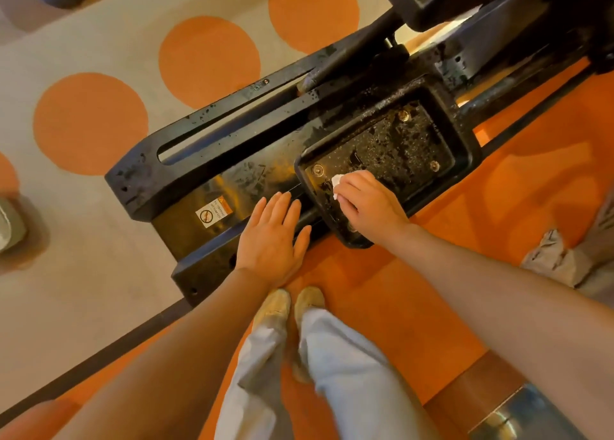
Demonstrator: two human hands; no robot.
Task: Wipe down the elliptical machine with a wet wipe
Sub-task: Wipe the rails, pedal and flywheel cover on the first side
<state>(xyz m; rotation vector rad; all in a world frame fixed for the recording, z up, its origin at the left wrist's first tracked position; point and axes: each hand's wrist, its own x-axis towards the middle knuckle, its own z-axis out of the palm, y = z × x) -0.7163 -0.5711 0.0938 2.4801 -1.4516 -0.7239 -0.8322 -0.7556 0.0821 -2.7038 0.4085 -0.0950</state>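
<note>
Down on the floor (83, 256) below me I see grey carpet with big orange dots, and a plain orange part nearer to me. Across it lies the long black base of the machine (206, 160), running from the lower left up to the upper right. It looks shiny and wet, with dark spots and smears all over.

On the near side of the base sits the black pedal (392, 147), a tray with a raised rim. Its bumpy floor is spotted with wet marks, and I can see three round bolts in it.

My legs, in light jeans (345, 366), stand on the orange part, with two pale shoes (275, 306) close together just by the machine.

My left hand (270, 240) lies flat and open on the base, fingers spread a little, holding nothing. It rests just left of the pedal.

My right hand (368, 203) is curled shut around the wipe (336, 183). It presses down at the near left corner of the pedal, close to one bolt. Only a small white bit of the wipe pokes out past my fingers.

A small white sticker (213, 211) with an orange mark and a red "no" sign sits on the base, left of my left hand. I cannot read its words.
</note>
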